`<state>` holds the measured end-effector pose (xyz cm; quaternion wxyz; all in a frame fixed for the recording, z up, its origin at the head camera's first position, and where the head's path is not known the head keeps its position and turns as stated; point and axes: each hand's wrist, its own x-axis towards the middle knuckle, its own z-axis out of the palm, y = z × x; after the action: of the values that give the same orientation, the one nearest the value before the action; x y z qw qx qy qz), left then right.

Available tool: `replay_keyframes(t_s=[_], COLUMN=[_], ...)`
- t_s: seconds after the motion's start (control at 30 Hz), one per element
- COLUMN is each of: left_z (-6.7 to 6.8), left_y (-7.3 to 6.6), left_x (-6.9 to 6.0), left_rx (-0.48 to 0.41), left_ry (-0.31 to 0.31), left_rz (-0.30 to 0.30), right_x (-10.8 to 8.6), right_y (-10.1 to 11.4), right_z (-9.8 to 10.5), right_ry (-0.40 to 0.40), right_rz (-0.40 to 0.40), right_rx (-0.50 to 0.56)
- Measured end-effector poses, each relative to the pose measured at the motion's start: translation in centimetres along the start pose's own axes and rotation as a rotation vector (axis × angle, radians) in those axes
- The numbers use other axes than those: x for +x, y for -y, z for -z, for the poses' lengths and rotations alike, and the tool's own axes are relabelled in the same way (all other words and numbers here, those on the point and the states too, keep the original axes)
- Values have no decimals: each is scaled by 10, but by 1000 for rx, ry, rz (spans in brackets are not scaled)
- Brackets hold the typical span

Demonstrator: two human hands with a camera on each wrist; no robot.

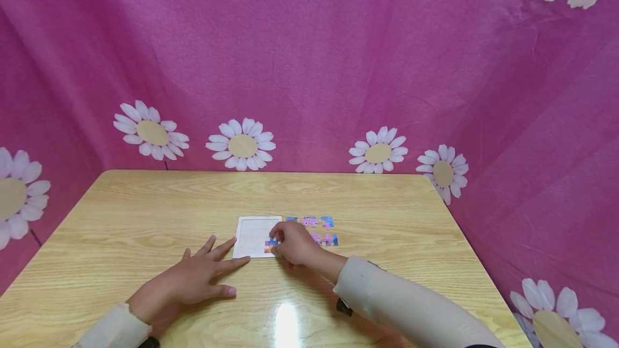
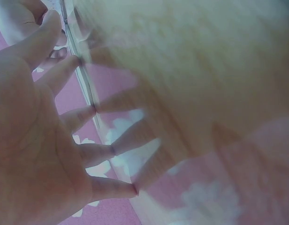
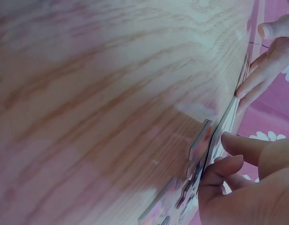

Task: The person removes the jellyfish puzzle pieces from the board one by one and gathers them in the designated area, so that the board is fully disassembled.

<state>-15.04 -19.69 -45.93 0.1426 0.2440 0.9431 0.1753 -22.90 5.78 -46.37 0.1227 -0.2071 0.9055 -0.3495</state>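
Observation:
A white puzzle frame (image 1: 249, 218) lies flat on the table, with a few joined pieces (image 1: 269, 249) in its lower right corner. My left hand (image 1: 200, 275) has its fingers spread, and its fingertips touch the left and lower edge of the frame. The fingers of my right hand (image 1: 300, 243) are curled over the frame's right side. Thumb and index finger are at a small blue puzzle piece (image 1: 272, 239), seemingly pinching it; the fingers partly cover it. In the right wrist view that hand (image 3: 249, 183) is low beside the frame edge, the grip itself hidden.
Pink and blue puzzle pieces (image 1: 328, 223) lie to the right of the frame, some of them behind the right hand. A red piece (image 1: 291, 266) shows under the right wrist. The wooden table (image 1: 169, 197) meets a pink curtain (image 1: 309, 69) with daisies at its back.

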Motion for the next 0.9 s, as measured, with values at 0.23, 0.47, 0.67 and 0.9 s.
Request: replay_keyframes(t_s=[0.23, 0.47, 0.67, 0.9], left_z=[0, 0, 1, 2], left_y=[0, 0, -1, -2], left_x=[0, 0, 0, 0], left_rx=[5, -1, -5, -9], left_ry=[4, 8, 13, 16], left_rz=[1, 3, 8, 14], right_x=[3, 3, 4, 5], right_y=[0, 1, 1, 0], right_z=[-1, 0, 1, 1], right_ry=[-8, 4, 18, -13], right_rz=[-1, -10, -13, 2], right_rx=[-52, -41, -32, -33])
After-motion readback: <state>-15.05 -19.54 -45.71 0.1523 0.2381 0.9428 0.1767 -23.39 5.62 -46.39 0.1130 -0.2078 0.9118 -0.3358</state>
